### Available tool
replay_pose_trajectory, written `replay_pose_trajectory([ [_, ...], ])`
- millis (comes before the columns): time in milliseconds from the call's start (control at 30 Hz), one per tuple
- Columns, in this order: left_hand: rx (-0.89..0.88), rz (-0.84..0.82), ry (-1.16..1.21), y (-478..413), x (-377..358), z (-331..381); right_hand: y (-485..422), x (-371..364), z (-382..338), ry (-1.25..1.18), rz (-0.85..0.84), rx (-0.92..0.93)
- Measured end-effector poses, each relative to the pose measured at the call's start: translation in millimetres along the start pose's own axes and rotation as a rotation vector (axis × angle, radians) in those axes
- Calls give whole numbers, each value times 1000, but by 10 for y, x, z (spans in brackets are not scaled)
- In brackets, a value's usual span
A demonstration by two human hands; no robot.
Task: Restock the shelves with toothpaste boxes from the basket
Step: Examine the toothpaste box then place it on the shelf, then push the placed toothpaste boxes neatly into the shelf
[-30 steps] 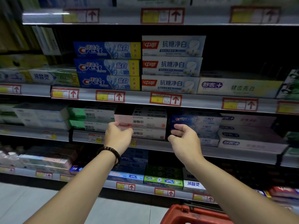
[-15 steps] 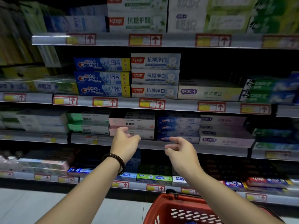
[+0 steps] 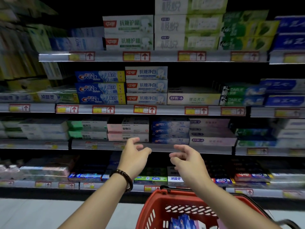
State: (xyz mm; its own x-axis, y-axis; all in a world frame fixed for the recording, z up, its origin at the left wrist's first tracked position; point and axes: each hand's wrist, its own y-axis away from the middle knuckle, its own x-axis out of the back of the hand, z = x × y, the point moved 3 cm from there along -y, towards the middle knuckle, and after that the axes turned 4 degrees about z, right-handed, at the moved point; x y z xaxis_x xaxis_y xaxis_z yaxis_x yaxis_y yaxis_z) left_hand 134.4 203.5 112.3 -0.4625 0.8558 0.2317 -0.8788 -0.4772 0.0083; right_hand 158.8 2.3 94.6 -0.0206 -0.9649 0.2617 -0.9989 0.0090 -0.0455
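Left hand (image 3: 134, 157) and right hand (image 3: 188, 160) hover empty, fingers loosely curled; blue toothpaste boxes (image 3: 183, 220) lie in the red basket (image 3: 158, 195) below the right wrist, pink boxes (image 3: 127, 128) shelved just above the left.

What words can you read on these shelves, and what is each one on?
"Crest 盐白": blue boxes.
"中华 抗糖净白": white boxes.
"抗糖护龈": upper white boxes.
"舒客": pale box.
"DARLIE": green boxes.
"谷物": pink boxes.
"冷酸灵": bottom white box.
Price tags: too blurred to read.
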Motion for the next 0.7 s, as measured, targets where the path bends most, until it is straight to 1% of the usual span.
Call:
replay_pose_trajectory([
  [200, 1, -51, 7, 356, -106, 41, 280, 301, -47, 11, -11, 41],
  [533, -27, -124, -36, 940, -373, 32, 648, 800, 168, -21, 37, 1],
  [700, -1, -158, -52, 1143, -505, -33, 804, 1049, 340, -10, 57, -16],
])
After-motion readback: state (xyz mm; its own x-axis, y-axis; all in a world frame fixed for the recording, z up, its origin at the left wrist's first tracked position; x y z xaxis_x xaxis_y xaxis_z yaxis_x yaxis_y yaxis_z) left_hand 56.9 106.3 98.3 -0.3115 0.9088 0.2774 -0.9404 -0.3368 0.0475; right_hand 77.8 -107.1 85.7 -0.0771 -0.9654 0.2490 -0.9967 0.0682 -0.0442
